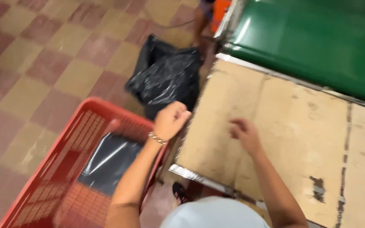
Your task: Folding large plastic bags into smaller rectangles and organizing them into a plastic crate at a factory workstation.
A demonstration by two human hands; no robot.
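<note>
head view: left hand (pixel 170 119) curled into a loose fist, holding nothing visible, hovering over far rim of red plastic mesh basket (pixel 70 169), just short of crumpled black plastic bag (pixel 164 76) lying ahead on checkered tile floor (pixel 43 63). right hand (pixel 243 133) blurred, fingers bent, grip unclear, resting on worn beige cardboard-topped table (pixel 284 126), farther from bag. flat dark plastic sheet (pixel 108 162) lying inside basket.

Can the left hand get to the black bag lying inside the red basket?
Probably yes. The left hand hovers just past the red basket rim, the basket is open on top, and nothing covers the black bag inside; only the person's own forearm passes above it.
</note>
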